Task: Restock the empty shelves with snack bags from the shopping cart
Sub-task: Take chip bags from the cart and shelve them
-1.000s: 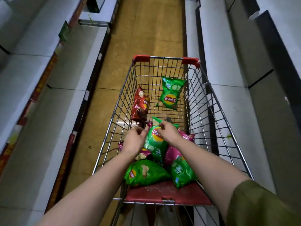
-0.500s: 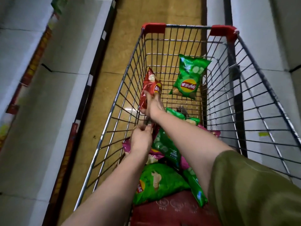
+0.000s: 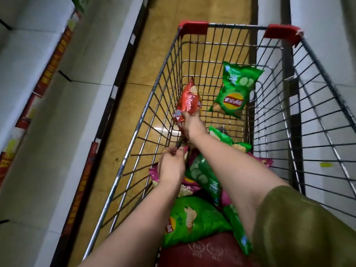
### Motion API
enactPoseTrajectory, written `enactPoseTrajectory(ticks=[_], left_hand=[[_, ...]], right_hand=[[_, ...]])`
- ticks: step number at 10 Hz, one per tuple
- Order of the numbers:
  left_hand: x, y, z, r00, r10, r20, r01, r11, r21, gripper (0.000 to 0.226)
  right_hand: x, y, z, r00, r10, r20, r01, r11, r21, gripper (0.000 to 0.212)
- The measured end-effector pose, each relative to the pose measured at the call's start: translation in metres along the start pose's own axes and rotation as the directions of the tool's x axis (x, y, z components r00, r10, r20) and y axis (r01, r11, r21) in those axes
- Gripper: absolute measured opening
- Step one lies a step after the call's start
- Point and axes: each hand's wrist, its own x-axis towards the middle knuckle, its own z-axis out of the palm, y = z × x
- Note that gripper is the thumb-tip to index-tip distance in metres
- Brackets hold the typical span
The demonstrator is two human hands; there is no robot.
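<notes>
Has reached forward with the right hand (image 3: 192,125) from the near pile within the last second; now grips the lower end of the red Lay's chip bag (image 3: 189,105), propped against the left wall of the shopping cart (image 3: 193,27). Keeps the left hand (image 3: 171,167) nearer, apart from the right, fingers curled on what looks like a magenta snack bag's (image 3: 153,175) corner. Treat as pick secured: lift clear and carry to the empty shelves (image 3: 92,60) alongside.
</notes>
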Motion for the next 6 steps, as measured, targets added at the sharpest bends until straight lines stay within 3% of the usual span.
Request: enactPoseTrajectory(ticks=[1, 2, 3, 4, 5, 6], left_hand=[[-0.011, 0.008, 0.001, 0.999, 0.033, 0.010, -0.033, 0.999, -0.044, 0.025], [-0.019, 0.015, -0.003, 0.998, 0.053, 0.016, -0.052, 0.998, -0.041, 0.023], [-0.033, 0.033, -0.011, 0.997, 0.075, 0.026, -0.074, 0.996, -0.046, 0.028], [-0.051, 0.050, -0.018, 0.989, 0.122, 0.089, -0.115, 0.990, -0.085, 0.052], [-0.074, 0.064, -0.021, 0.951, 0.105, 0.291, -0.030, 0.968, -0.251, 0.058], [-0.096, 0.073, -0.022, 0.874, 0.041, 0.484, 0.119, 0.948, -0.296, 0.058]], right_hand=[[-0.014, -0.009, -0.033, 0.985, -0.163, -0.062, 0.156, 0.982, -0.111, 0.039], [-0.035, -0.015, -0.068, 0.985, -0.153, -0.084, 0.160, 0.984, 0.082, 0.036], [-0.070, -0.009, -0.102, 0.974, -0.216, -0.072, 0.224, 0.966, 0.129, 0.034], [-0.113, 0.000, -0.129, 0.961, -0.277, 0.004, 0.277, 0.961, 0.002, 0.036], [-0.158, 0.001, -0.144, 0.934, -0.330, 0.134, 0.350, 0.921, -0.170, 0.042], [-0.201, -0.007, -0.146, 0.890, -0.386, 0.243, 0.454, 0.800, -0.392, 0.049]])
